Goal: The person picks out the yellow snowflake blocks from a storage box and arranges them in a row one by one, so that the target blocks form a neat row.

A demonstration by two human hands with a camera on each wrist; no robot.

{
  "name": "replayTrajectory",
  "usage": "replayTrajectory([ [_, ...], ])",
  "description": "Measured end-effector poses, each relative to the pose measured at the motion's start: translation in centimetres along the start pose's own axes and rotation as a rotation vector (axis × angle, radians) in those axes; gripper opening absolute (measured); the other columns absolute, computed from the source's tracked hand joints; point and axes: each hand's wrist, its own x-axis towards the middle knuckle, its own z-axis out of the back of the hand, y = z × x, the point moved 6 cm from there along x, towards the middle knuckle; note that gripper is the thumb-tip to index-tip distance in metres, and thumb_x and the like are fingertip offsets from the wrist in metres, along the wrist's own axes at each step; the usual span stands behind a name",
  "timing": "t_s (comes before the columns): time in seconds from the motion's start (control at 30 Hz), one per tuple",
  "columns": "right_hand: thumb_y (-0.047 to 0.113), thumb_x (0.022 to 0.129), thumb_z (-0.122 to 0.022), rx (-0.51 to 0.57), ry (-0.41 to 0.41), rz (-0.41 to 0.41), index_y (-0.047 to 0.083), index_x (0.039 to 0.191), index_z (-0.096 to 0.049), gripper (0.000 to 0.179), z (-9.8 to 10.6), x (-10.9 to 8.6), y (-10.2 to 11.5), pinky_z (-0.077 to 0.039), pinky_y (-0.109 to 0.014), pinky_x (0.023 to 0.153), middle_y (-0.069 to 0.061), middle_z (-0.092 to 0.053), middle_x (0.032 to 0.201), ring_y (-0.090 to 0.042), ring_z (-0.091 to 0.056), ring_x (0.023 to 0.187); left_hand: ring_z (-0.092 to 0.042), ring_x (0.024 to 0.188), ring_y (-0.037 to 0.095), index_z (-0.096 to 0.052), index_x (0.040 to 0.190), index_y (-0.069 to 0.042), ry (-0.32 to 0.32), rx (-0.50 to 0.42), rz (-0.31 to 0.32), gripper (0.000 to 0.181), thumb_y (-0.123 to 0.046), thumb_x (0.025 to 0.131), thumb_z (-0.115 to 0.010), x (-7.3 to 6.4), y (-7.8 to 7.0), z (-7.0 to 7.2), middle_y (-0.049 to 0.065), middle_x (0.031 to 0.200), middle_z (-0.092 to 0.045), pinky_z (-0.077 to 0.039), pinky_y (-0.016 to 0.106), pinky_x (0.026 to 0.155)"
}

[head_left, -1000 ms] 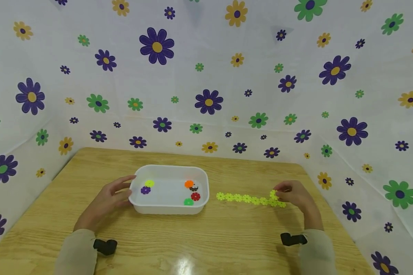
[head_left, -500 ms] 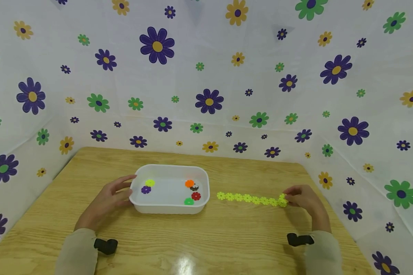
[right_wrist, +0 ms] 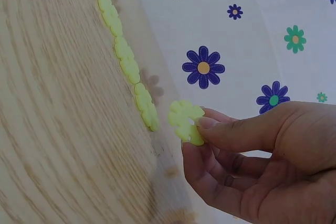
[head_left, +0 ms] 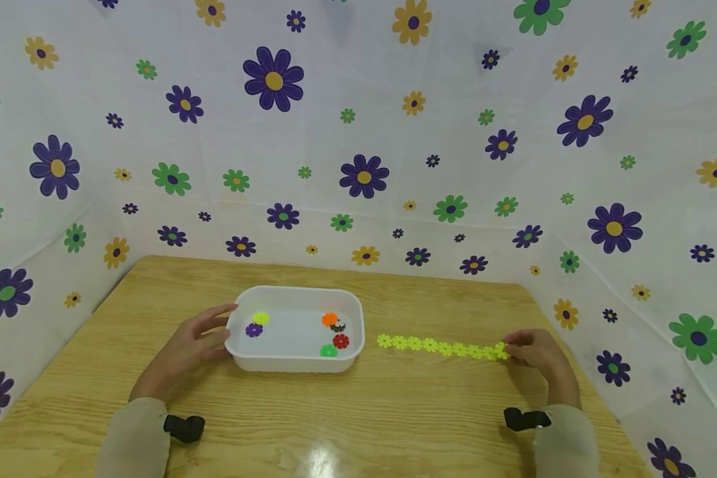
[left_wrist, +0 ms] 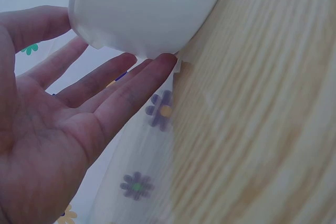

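My right hand (head_left: 542,357) pinches a yellow flower-shaped disc (right_wrist: 184,117) between thumb and fingers, tilted and close to the right end of a row. That row of several yellow flower discs (head_left: 430,345) lies flat on the table, running left toward a white plastic tray (head_left: 295,364). At the tray's left end rests my left hand (head_left: 184,345). In the left wrist view its fairly straight fingers (left_wrist: 137,90) touch the tray's outer wall and lower edge, and the palm is bare.
Inside the tray lie several flower discs: yellow (head_left: 261,318), purple (head_left: 253,330), orange (head_left: 330,319), red (head_left: 340,341) and green (head_left: 328,351), plus a dark and a white one. The wooden table (head_left: 346,425) is bordered by flower-printed cloth (head_left: 311,139).
My right hand has moved right and slightly toward me with the pinched yellow disc, from above the row to its right end. My left hand and the tray have stayed put.
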Motion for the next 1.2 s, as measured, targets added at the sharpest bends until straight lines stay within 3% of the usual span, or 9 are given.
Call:
replayTrajectory([
  [0.33,0.003,0.099,-0.063,-0.073,-0.05,-0.064,-0.016,0.123,-0.06,0.031,0.3,0.2,-0.8,-0.063,-0.029,0.077,-0.028,-0.067,0.113,-0.018,-0.066,0.088,-0.044,0.142,0.054,-0.034,0.161,-0.015,-0.003,0.006,0.006,0.062,-0.028,0.106,-0.059,0.1,0.1,0.0,0.027,0.163,-0.034,-0.062,0.039,0.096],
  [0.67,0.004,0.098,-0.064,-0.088,-0.058,-0.06,-0.016,0.121,-0.062,0.03,0.4,0.7,-1.8,-0.057,-0.023,0.069,-0.017,-0.072,0.102,-0.012,-0.065,0.081,-0.044,0.143,0.054,-0.034,0.161,-0.016,-0.003,0.002,0.009,0.062,-0.03,0.106,-0.058,0.0,0.1,0.0,0.027,0.164,-0.033,-0.062,0.039,0.096],
  [1.2,0.001,0.097,-0.065,-0.055,-0.063,-0.065,-0.017,0.118,-0.064,0.027,0.2,0.9,-2.0,-0.061,-0.025,0.071,-0.02,-0.073,0.103,-0.009,-0.066,0.08,-0.043,0.144,0.053,-0.035,0.161,-0.016,0.0,-0.008,0.014,0.062,-0.029,0.105,-0.059,0.1,0.2,0.1,0.026,0.165,-0.033,-0.061,0.042,0.098],
])
